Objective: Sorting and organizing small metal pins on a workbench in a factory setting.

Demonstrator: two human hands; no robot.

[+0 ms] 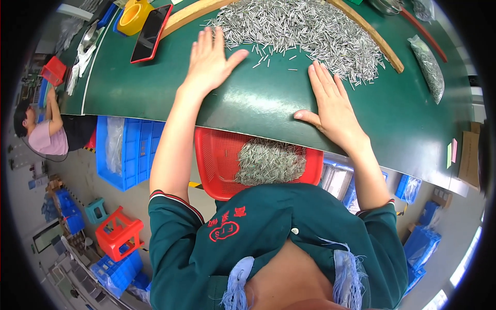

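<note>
A broad heap of small silvery metal pins (302,28) lies on the green table (258,98), between twelve and one o'clock from the middle of my view. A few loose pins (292,70) lie scattered just below its near edge, between my two hands.

My left hand (209,61), between eleven and twelve, is palm down with its fingers stretched forward and the thumb spread away from them. Its fingertips reach the left fringe of the heap. My right hand (330,106), at two o'clock, is also palm down, fingers long and lying near one another, thumb pointing out toward nine; its fingertips are at the heap's near edge. I see nothing gripped in either hand.

One wooden strip (188,16) borders the heap toward eleven, another (371,30) toward half past one. Near eleven lie a red-edged phone (151,36) and, just beyond it, a yellow container (135,15). At two o'clock is a clear bag of pins (428,67).

Right at the centre, below the table edge and before my green shirt (274,212), sits a red basket (209,170) holding more pins. A blue crate (137,160) stands at nine, a red stool (118,227) at eight. Past nine, a co-worker (49,137) has a hand raised near a smaller red basket (53,71).
</note>
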